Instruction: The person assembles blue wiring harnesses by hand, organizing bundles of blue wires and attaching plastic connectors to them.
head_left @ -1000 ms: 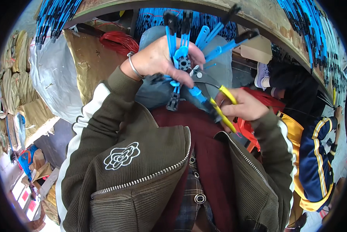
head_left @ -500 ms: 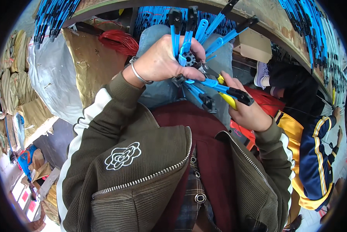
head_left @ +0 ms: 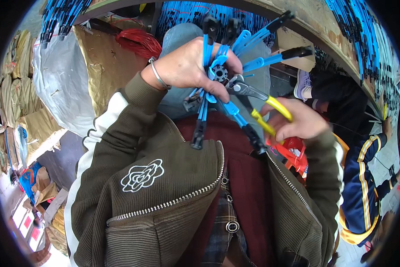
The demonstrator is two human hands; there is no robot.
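Pliers with yellow handles and a silver metal head (head_left: 253, 91) sit in the right hand (head_left: 304, 119), handles spread, tip beside a round, notched black hub (head_left: 219, 72). The left hand (head_left: 189, 66) grips the hub above grey-blue trousers (head_left: 177, 103). Several blue plastic arms with black ends (head_left: 230, 107) already radiate around it; whether any slot remains unfilled, I cannot tell.

The hub (head_left: 218, 73) is held in the left hand (head_left: 189, 66) above the thighs (head_left: 260, 78), ribs (head_left: 267, 60) being spread around it. To its right, the pliers (head_left: 255, 91) are held in the right hand (head_left: 301, 119), their head just beside it. The desk (head_left: 316, 33) is placed beyond, strips (head_left: 355, 38) being bunched at both its sides. Cords (head_left: 140, 41) are laid left of the hub; a co-worker (head_left: 362, 173) is seen far right.
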